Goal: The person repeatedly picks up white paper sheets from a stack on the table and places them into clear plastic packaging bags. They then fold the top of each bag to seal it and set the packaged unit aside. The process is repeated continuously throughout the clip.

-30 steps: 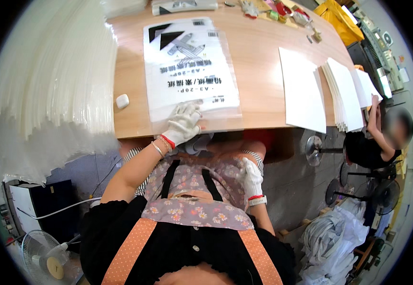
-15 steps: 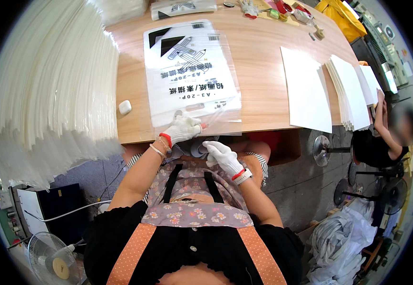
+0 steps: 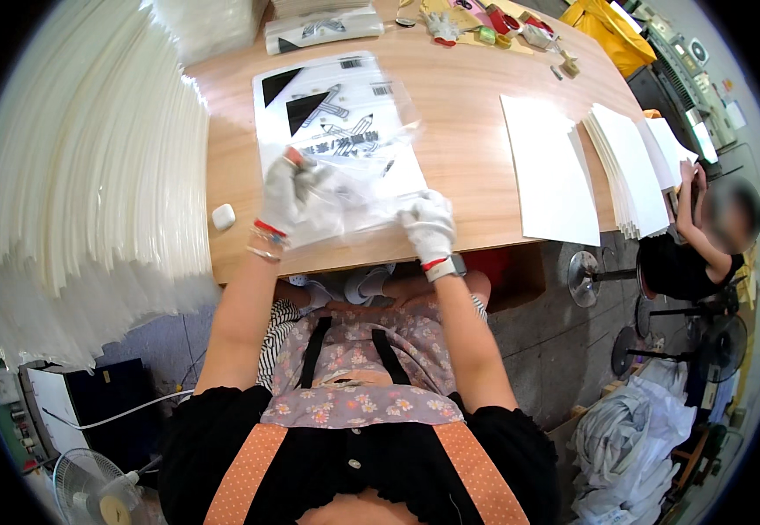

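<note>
My left hand point(image 3: 282, 194), in a white knit glove with bare fingertips showing, is closed on a clear plastic bag point(image 3: 345, 194). The bag's near part is gathered and lifted, its film crumpled between my hands. My right hand point(image 3: 430, 226), also gloved, has curled fingers at the bag's near right edge and seems to pinch it. Beneath lies another printed plastic bag point(image 3: 273, 122) with a black corner and pencil drawings, flat on the wooden table point(image 3: 458, 149). Part of the print is covered by my left hand and the folded film.
A tall stack of clear plastic bags point(image 3: 91, 175) fills the left side. A small white case point(image 3: 223, 217) lies beside it. White paper sheets point(image 3: 550, 171) and a paper stack point(image 3: 629, 166) lie at right, near a seated co-worker point(image 3: 703, 219). Tape rolls point(image 3: 502, 22) sit at the back.
Both hands have moved forward over the table. My left hand has lifted and bunched the top bag's near part; my right hand has come up from the table's edge to the bag.
</note>
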Tool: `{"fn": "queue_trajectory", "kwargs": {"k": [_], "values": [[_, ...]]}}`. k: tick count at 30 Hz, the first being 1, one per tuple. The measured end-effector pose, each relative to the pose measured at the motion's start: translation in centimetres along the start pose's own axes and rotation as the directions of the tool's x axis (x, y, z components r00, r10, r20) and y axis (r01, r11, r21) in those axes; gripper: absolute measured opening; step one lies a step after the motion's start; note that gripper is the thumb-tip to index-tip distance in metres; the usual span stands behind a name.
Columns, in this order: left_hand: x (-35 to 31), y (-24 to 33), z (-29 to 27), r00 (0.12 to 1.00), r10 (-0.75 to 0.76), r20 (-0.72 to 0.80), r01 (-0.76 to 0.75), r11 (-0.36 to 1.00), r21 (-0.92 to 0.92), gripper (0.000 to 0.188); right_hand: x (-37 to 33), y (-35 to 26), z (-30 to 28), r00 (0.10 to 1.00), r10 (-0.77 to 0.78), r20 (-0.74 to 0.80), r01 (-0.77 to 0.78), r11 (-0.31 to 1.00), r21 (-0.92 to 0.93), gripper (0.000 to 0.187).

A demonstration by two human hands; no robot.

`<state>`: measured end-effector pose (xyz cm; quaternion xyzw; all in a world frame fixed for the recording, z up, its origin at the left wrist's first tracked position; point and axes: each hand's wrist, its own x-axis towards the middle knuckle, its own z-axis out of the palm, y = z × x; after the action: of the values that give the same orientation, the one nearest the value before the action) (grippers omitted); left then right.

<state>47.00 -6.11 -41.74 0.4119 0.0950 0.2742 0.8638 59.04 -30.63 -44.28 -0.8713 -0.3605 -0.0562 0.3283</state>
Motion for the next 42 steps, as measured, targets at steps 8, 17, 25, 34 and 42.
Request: {"fn": "queue_trajectory", "kwargs": {"k": [8, 17, 25, 34, 42], "values": [[0.5, 3.3, 8.2, 0.979, -0.199, 0.05, 0.155, 0.877, 0.454, 0.036, 4.0, -8.1, 1.7, 0.914, -0.402, -0.057, 0.388, 0.822, 0.416, 0.036], [-1.9, 6.0, 14.7, 0.934, 0.103, 0.341, -0.356, 0.264, 0.896, 0.04, 0.9, -7.6, -0.7, 0.908, -0.378, 0.178, 0.289, 0.876, 0.387, 0.02], [-6.3, 6.3, 13.0, 0.667, 0.549, 0.504, -0.551, -0.092, 0.83, 0.042, -2.6, 15.2, -11.9, 0.947, 0.228, -0.225, -0.302, 0.869, -0.392, 0.045], [-12.7, 2.6, 12.2, 0.878, 0.227, 0.421, -0.445, 0.064, 0.893, 0.023, -6.3, 21.8, -16.1, 0.969, -0.218, -0.12, 0.095, 0.769, -0.632, 0.027], [-9.4, -12.7, 16.7, 0.654, -0.724, 0.221, 0.71, 0.688, 0.153, 0.023, -3.5, 17.4, -13.6, 0.992, 0.119, -0.042, -0.126, 0.914, -0.386, 0.019]]}}
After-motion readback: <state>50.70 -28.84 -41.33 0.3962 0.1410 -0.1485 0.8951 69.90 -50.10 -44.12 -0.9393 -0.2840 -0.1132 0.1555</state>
